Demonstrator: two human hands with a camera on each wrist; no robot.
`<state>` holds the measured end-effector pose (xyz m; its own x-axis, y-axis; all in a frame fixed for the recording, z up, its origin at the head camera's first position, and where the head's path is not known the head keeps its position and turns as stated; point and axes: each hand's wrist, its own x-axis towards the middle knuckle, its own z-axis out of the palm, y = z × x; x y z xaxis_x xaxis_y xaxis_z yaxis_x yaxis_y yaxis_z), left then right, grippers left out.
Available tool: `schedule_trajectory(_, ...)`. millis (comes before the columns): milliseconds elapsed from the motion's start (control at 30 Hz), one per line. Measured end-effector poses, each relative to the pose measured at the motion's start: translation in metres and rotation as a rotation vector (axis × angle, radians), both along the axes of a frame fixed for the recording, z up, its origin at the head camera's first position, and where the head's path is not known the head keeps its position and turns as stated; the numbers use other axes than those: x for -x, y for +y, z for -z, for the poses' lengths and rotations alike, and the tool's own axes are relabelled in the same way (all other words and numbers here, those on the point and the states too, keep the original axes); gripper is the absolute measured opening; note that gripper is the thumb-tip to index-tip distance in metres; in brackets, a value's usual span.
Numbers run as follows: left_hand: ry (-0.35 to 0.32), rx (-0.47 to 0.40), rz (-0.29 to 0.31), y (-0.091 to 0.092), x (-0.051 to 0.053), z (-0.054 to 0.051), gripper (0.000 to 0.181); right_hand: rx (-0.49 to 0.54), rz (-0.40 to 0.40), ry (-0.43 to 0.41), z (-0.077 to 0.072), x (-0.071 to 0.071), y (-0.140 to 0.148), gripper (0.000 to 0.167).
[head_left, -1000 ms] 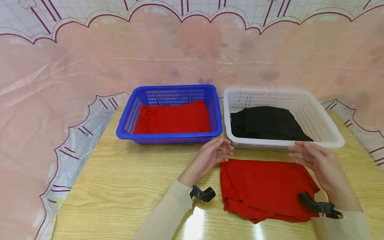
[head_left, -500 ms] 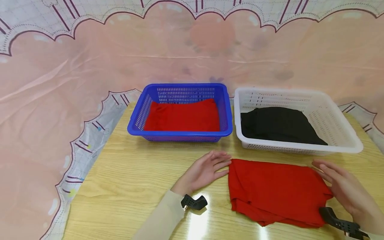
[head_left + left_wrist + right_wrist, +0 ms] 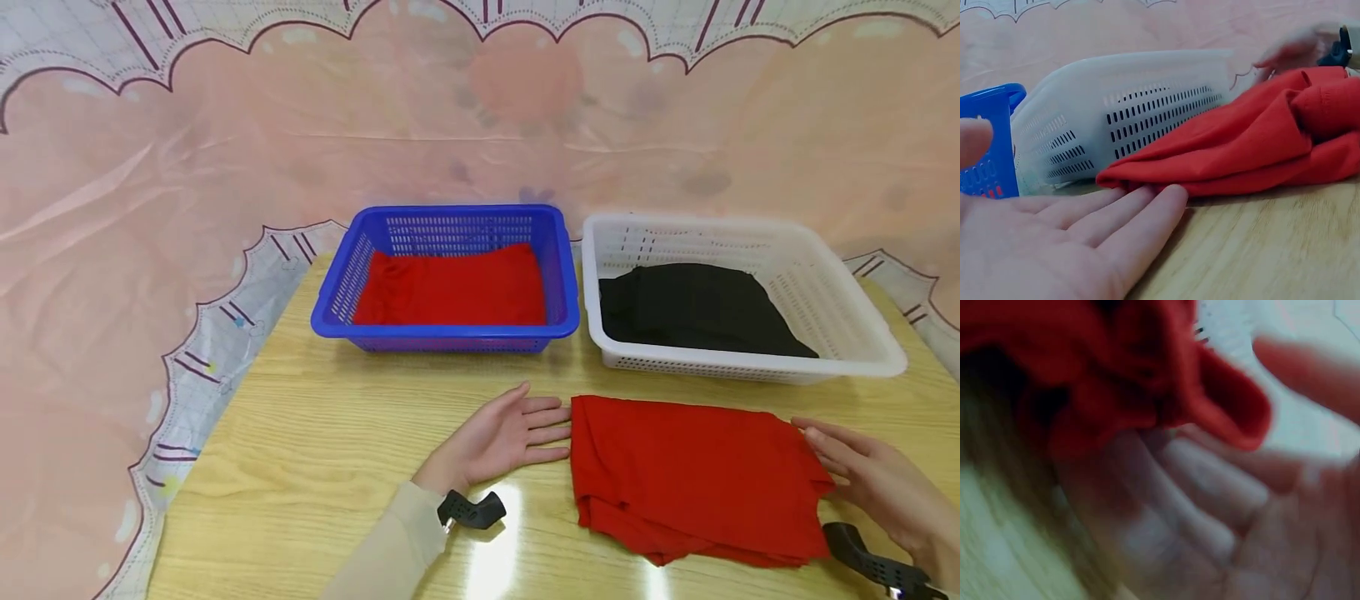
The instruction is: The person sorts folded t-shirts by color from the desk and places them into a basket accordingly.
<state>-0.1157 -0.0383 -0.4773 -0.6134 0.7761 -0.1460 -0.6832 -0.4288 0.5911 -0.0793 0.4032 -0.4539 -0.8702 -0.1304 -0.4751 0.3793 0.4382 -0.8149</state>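
Observation:
A folded red cloth (image 3: 697,475) lies on the table in front of the white basket. My left hand (image 3: 495,437) lies palm up at its left edge, fingers straight; in the left wrist view the fingertips (image 3: 1172,195) meet the cloth's lower edge (image 3: 1222,178). At the cloth's right edge is my right hand (image 3: 877,479), thumb apart from the fingers. The blurred right wrist view shows its fingers (image 3: 1191,487) against the underside of the red cloth (image 3: 1116,381), their tips hidden by it.
Behind, a blue basket (image 3: 450,332) holds red cloth (image 3: 457,292). To its right stands a white basket (image 3: 720,360) with black cloth (image 3: 697,308) inside. A patterned pink sheet (image 3: 375,133) hangs behind the wooden table (image 3: 300,467).
Both hands have come down from near the baskets to the two sides of the red cloth. The left fingers have straightened. The head view has shifted, while the cloth looks about the same.

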Motion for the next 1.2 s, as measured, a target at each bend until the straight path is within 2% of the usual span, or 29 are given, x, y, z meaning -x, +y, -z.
schedule_trajectory(133, 0.130, 0.060, 0.052, 0.004, 0.004, -0.001, 0.055, 0.022, -0.040, -0.077, -0.008, -0.002, -0.014, 0.071)
schedule_trajectory(233, 0.227, 0.063, 0.086, 0.005, 0.006, -0.002, 0.050, 0.075, -0.065, -0.085, -0.010, -0.002, -0.027, 0.073)
schedule_trajectory(367, 0.273, 0.024, 0.091, 0.005, 0.007, -0.003, 0.048, 0.224, -0.086, -0.070, -0.009, -0.001, -0.042, 0.075)
schedule_trajectory(467, 0.271, 0.034, 0.076, 0.003, 0.007, -0.004, 0.048, 0.331, -0.106, -0.077, -0.007, 0.002, -0.054, 0.072)
schedule_trajectory(700, 0.258, 0.073, 0.097, -0.002, 0.007, -0.004, 0.051, 0.419, -0.089, -0.092, -0.005, 0.004, -0.074, 0.061)
schedule_trajectory(900, 0.274, 0.073, 0.062, -0.003, 0.006, -0.005, 0.056, 0.407, -0.095, -0.056, -0.003, 0.008, -0.087, 0.059)
schedule_trajectory(1200, 0.281, 0.082, 0.042, -0.003, 0.004, -0.003, 0.050, 0.360, -0.100, -0.028, 0.001, 0.009, -0.090, 0.062)
